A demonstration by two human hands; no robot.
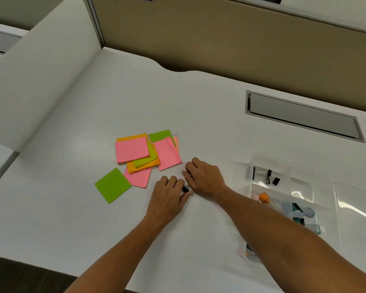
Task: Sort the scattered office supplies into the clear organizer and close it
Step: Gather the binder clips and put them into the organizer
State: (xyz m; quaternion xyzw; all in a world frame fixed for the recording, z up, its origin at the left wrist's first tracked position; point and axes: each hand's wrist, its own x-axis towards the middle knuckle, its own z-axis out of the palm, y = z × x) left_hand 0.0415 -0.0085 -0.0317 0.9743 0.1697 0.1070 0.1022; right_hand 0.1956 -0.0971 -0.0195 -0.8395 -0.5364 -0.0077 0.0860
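Two bare forearms reach in from the near edge of the white desk (199,102) and meet just in front of the paper pile. Left hand (167,197) lies knuckles-up, fingers curled, with a small black binder clip (185,189) pinched at its fingertips. Right hand (205,178) is touching it from the right, fingers bent down onto the same spot; whether it also grips the clip or something else I cannot tell. To the right, partly under the right forearm, sits the clear organizer (323,180), its lid (357,210) open and lying flat beside it. One far compartment holds several black binder clips (266,176); nearer ones hold an orange-capped item (263,196) and some bluish pieces, too blurred to name. Beyond the hands, pink, orange and green sticky notes (148,151) overlap in a loose heap, one green note (112,185) lying apart at the left. Farther back, a grey cable slot (302,116) is set into the desk.
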